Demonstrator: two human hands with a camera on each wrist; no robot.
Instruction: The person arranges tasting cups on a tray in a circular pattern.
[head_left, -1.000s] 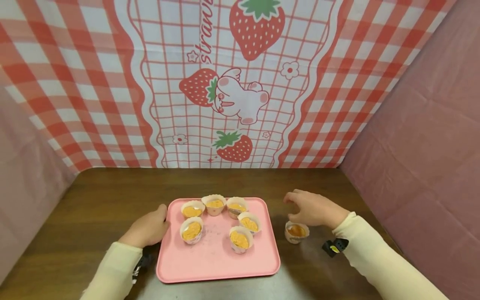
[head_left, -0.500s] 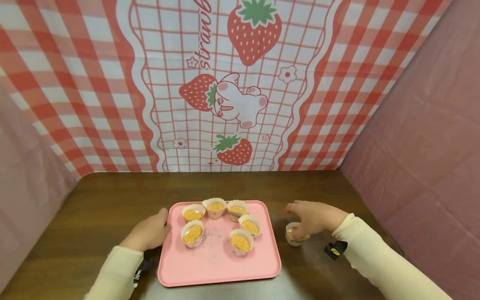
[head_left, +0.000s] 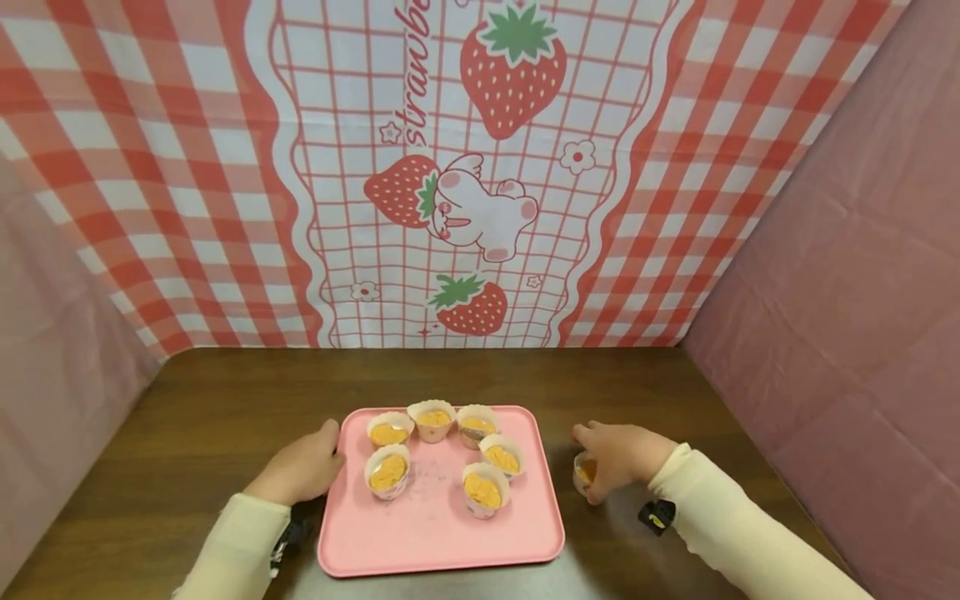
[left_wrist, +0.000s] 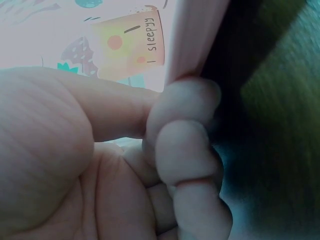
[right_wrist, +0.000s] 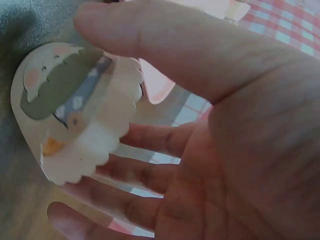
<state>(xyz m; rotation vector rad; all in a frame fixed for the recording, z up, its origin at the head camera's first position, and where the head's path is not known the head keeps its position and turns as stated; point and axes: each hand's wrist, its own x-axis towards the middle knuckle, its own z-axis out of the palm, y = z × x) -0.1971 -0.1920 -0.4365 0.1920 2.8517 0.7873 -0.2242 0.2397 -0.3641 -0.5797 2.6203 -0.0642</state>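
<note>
My left hand (head_left: 306, 465) pinches the left rim of a pink tray (head_left: 438, 542), its thumb on top and fingers curled beneath; the left wrist view shows the tray's edge (left_wrist: 192, 40) between them. Right of the tray, a scalloped paper baking cup (head_left: 581, 475) with orange-yellow filling stands on the table, partly covered by my right hand (head_left: 626, 457). The right wrist view shows this printed cup (right_wrist: 75, 100) between my thumb and extended, spread fingers (right_wrist: 135, 175). Contact there is hard to make out.
Several paper cups with yellow filling, among them a front right one (head_left: 483, 492), stand along the tray's back and sides. A brown wooden table (head_left: 247, 383) lies beneath. A red checked strawberry cloth (head_left: 480, 208) hangs behind, and pink cloth (head_left: 825, 317) at the sides.
My right hand has come down from above the lone cup, with thumb and fingers now on either side of it. My left hand keeps its hold on the tray.
</note>
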